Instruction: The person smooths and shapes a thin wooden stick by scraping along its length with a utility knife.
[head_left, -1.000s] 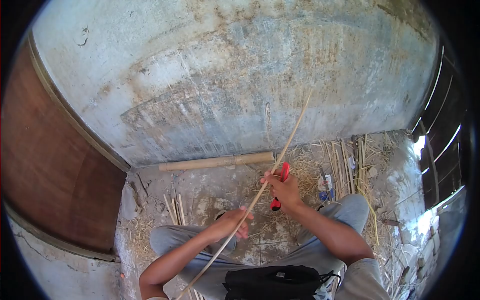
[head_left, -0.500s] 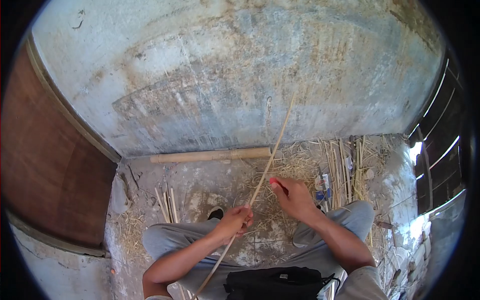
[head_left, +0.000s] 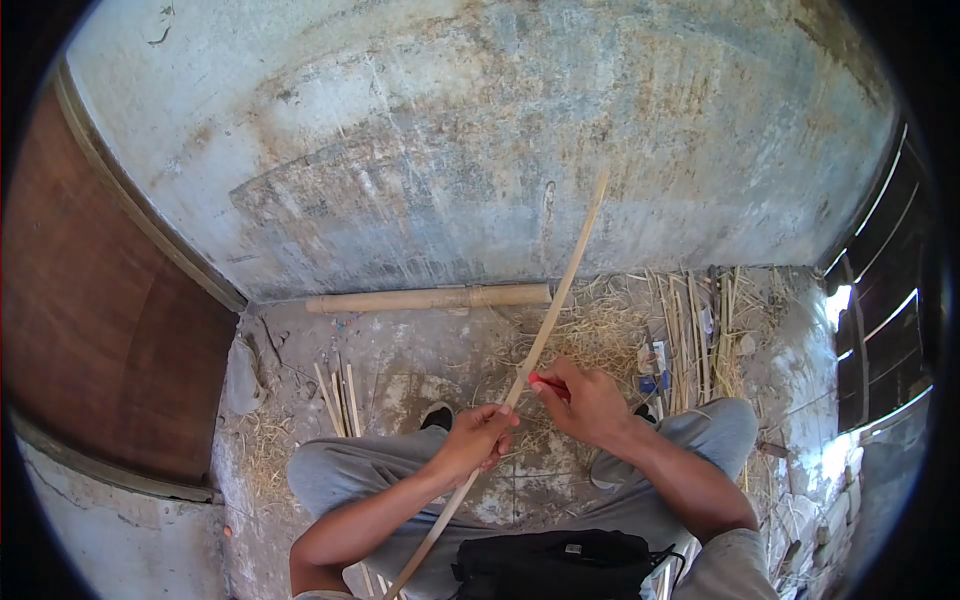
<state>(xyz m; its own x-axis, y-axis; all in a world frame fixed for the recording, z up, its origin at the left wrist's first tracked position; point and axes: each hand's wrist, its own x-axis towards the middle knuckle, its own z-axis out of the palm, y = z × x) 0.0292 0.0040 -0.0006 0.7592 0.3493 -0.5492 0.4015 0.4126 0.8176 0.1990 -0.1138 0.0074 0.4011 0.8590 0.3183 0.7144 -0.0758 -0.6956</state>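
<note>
A long, pale bamboo strip slants from my lap up toward the wall. My left hand is closed around its middle. Just to the right, my right hand grips a small red tool, whose kind I cannot make out. The red end is close against the strip, just above my left fingers. Most of the tool is hidden in my right fist. Below, a black bag lies across my lap.
A thick bamboo pole lies along the wall's foot. Bamboo strips lie at right among shavings, near a blue-and-white packet. More strips are by my left knee. A plastic bag sits near the brown door.
My right hand has moved left and down, bringing the red tool to the strip. The strip has turned so that its broader face shows. My left hand still holds it.
</note>
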